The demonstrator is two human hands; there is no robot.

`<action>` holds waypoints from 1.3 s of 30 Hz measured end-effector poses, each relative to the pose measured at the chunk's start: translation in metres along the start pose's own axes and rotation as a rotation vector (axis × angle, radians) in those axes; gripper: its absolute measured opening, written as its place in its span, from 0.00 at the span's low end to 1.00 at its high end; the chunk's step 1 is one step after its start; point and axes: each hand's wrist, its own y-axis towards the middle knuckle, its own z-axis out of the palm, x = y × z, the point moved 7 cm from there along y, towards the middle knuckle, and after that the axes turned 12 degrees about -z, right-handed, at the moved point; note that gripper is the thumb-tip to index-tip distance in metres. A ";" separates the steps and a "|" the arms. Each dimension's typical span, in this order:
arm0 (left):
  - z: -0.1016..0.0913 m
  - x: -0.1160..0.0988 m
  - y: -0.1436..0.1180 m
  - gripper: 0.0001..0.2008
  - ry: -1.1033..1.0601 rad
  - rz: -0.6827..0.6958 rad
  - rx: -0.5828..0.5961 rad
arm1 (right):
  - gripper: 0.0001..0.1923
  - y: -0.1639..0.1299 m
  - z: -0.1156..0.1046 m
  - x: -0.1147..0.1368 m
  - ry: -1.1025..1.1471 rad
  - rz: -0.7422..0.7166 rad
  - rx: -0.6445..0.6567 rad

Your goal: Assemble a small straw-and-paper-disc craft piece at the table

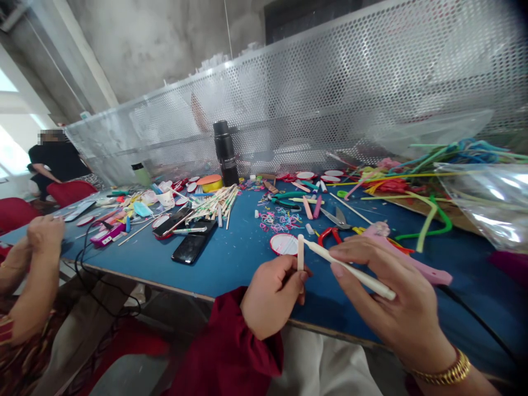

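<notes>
A short pale pink stick (301,253) is pinched upright in the closed fingers of the left hand (272,294), just above the near edge of the blue table (231,258). A long white rod (350,269) is gripped between thumb and fingertips of the right hand (391,291), and its far tip is laid against the upper part of the stick. Since only the lower end of the stick is held, it could be tipped or pushed out of the pinch if the rod is pressed sideways too hard. A dropped piece would likely be lost over the table edge onto the lap, or among the litter of small coloured rubber bands (280,220). Red-handled scissors (334,228) and a small round mirror (284,244) lie just beyond the hands and could be knocked by the rod. A co-worker's hand (45,234) is raised well apart at the left and is not in the way.
</notes>
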 end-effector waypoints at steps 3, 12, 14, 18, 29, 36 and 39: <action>0.000 0.000 0.000 0.12 0.002 0.000 0.000 | 0.10 -0.001 0.000 0.000 0.019 -0.001 0.008; 0.000 -0.001 0.000 0.12 -0.003 -0.006 -0.002 | 0.10 0.000 0.001 0.001 0.011 0.003 0.006; 0.000 -0.001 0.000 0.12 -0.004 -0.009 0.001 | 0.09 -0.001 -0.001 0.000 0.006 0.007 -0.009; 0.000 0.000 -0.001 0.12 -0.021 -0.013 0.000 | 0.09 -0.002 0.000 -0.001 0.014 0.003 -0.008; 0.000 0.002 0.000 0.12 -0.005 -0.012 -0.005 | 0.11 -0.001 -0.002 0.002 0.026 -0.024 -0.018; 0.000 0.002 -0.001 0.11 0.000 -0.013 -0.009 | 0.11 -0.001 -0.002 0.001 0.020 -0.023 -0.023; 0.000 0.001 -0.001 0.12 -0.005 -0.017 -0.004 | 0.10 -0.001 -0.002 0.002 0.032 -0.026 -0.016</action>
